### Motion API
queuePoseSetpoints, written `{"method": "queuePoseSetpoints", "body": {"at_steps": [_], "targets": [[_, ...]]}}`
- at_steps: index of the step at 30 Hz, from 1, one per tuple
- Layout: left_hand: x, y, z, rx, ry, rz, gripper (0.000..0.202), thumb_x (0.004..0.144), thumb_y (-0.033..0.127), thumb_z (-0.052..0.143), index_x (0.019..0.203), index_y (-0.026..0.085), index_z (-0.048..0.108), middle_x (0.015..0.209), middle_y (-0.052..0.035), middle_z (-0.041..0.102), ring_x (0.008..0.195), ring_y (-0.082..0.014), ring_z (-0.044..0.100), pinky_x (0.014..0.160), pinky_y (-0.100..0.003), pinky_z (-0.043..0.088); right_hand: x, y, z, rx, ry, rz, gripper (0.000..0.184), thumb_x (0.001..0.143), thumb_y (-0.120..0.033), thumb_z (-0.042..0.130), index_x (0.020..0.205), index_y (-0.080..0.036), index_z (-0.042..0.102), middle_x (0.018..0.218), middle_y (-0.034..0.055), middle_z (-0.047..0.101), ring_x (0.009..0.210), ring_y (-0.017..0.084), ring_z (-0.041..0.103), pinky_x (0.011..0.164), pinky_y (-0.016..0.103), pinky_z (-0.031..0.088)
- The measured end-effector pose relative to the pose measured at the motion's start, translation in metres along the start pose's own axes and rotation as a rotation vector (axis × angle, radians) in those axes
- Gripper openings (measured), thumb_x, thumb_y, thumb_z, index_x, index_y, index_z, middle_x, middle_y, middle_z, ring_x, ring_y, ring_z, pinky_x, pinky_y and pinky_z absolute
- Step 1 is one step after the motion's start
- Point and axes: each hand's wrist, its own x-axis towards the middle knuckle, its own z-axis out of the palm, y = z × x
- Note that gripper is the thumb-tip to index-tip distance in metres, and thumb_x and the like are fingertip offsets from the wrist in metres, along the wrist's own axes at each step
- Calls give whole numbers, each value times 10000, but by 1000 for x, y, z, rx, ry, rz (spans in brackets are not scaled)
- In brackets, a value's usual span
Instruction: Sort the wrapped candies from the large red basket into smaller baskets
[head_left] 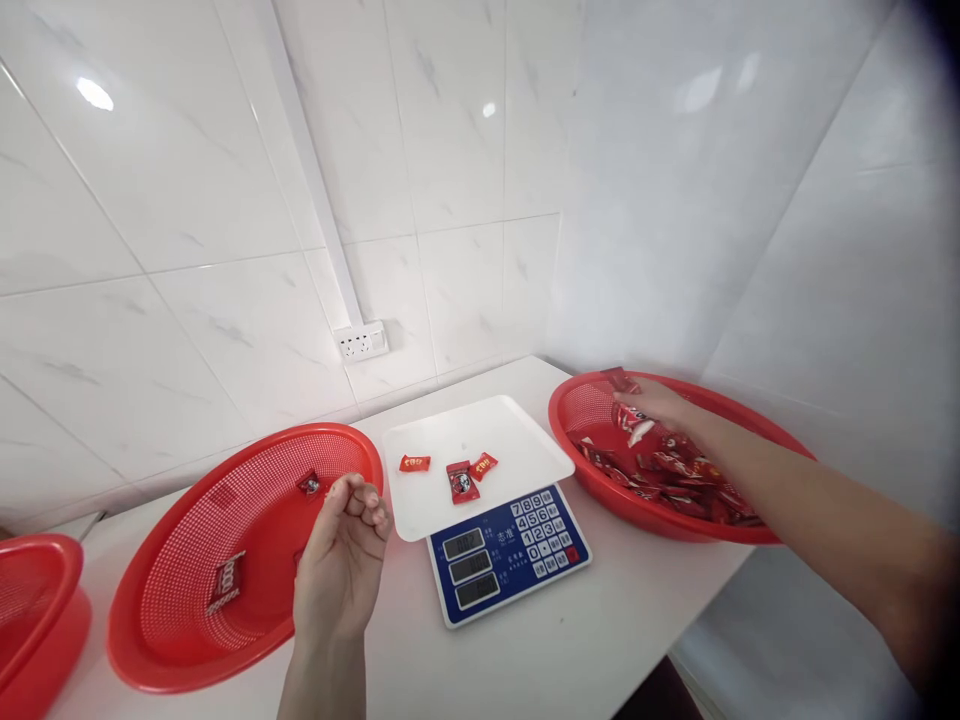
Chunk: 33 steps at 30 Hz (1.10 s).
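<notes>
My left hand (346,545) is raised at the right rim of a red plastic basket (247,668), palm up and empty, its fingers loosely curled. Inside that basket lie a dark red wrapped packet (227,583) and a smaller wrapped candy (308,483). At the right, my right hand (660,402) is over a second red basket (592,500), gripping red candy packets (628,412). Below it lies a heap of red wrapped candies (660,475). Between the baskets, three red candies (463,482) lie on the white tray (427,510) of a blue digital scale (514,560).
Another red basket (45,560) is cut off at the left edge. The white table (540,650) bears the baskets and scale, and its front edge slants at the lower right. A tiled wall (420,120) with a power socket (361,341) rises behind.
</notes>
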Motion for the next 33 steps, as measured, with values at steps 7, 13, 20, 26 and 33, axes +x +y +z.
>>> {"method": "queuePoseSetpoints", "body": {"at_steps": [7,13,20,26,33], "targets": [[-2,-2,1,2,-25,-7,61,765,216,667,781,162,647,663,10,551,582,-87,526,526,-187,507,-4,2,-6,240,-130,210,109,872,-216,542,779,-169,512,627,32,610,572,144,595,600,313,456],[-5,0,1,3,-44,5,58,778,217,657,787,161,646,669,12,550,585,-81,527,533,-182,504,-16,-1,-7,321,-139,207,126,836,-251,612,804,-160,532,668,33,629,605,130,607,640,295,468],[-7,-2,4,9,-82,15,71,793,233,650,789,162,648,660,9,563,581,-85,536,536,-186,502,-29,-27,13,364,-129,153,85,858,-224,596,823,-159,552,675,23,639,573,114,603,598,259,473],[-10,-1,4,2,-99,12,85,825,220,610,781,158,647,651,6,576,567,-78,539,541,-178,492,-46,-54,77,463,-268,109,129,841,-189,615,969,-192,609,799,16,674,682,135,641,618,257,522],[-10,1,3,-24,-96,21,124,854,215,567,777,152,642,648,4,584,568,-75,545,546,-174,483,-64,-55,137,499,-293,113,110,824,-162,619,925,-203,631,836,5,670,699,108,621,597,206,516]]}}
